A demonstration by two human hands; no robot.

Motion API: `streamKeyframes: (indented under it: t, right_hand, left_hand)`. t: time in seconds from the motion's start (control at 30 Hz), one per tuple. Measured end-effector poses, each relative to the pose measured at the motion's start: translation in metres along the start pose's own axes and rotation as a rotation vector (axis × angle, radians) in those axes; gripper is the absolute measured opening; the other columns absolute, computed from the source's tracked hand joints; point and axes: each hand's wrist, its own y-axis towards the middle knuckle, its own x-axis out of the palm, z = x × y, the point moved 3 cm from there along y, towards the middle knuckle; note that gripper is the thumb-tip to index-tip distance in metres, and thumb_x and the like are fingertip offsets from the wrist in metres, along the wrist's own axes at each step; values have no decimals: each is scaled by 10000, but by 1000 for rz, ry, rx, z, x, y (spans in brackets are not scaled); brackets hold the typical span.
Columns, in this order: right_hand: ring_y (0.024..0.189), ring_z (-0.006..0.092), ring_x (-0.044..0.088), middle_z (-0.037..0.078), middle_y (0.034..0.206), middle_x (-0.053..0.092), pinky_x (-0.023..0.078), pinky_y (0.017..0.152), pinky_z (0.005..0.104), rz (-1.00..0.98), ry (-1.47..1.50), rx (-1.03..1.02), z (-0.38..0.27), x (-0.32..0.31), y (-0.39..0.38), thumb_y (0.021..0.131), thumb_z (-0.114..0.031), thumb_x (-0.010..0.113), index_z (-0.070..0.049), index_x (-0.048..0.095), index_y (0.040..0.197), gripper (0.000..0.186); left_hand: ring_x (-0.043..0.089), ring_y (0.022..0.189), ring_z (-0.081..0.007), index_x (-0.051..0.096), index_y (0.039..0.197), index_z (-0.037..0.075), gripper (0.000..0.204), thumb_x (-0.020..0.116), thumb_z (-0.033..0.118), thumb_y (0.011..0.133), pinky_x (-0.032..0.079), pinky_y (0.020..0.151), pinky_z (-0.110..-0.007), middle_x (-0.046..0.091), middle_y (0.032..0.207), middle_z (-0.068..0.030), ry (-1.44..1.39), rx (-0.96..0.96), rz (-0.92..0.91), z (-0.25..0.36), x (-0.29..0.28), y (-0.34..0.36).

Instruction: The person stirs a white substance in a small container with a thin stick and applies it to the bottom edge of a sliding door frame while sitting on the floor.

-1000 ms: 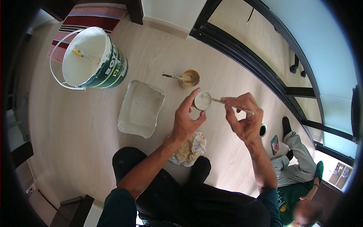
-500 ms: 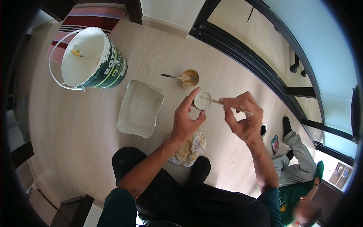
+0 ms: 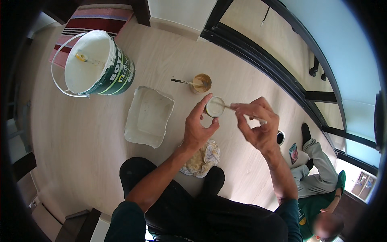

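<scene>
Thin pale stick (image 3: 228,106), long axis slanting upper left to lower right; left end at the mouth of a small round cup with pale contents (image 3: 215,108) (contact too blurry to tell). Right hand (image 3: 261,126) pinches the stick, hiding its middle; left hand (image 3: 197,128) curls thumb and fingers around the cup.

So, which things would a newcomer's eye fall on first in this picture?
Probably the large green bucket at the upper left, beside a striped rug. Next, in the centre, the left hand holds a small round can, and the right hand holds a thin stick at its open mouth. At the lower right, a seated person in green also stands out.
</scene>
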Motion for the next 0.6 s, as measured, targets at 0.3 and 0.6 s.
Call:
streamKeyframes:
  t: [0.3,0.6]
  right_hand:
    - [745,152,622,50,965,804,507,588,270,-56,-15,-6,0,0,-1,752,75,749,-71,727,900,209]
    - [736,154,616,65,953,804,506,589,273,-59,-42,-25,-2,-2,1,745,85,747,-71,697,884,214]
  left_hand:
    - [657,939,-156,526,1508,80,778,777,11,775,460,736,-316,708,1190,-72,22,45,15,-1,0,0]
    - [594,908,-121,516,1522,61,784,783,8,787,456,767,-297,703,1171,-50,3,9,9,1,0,0]
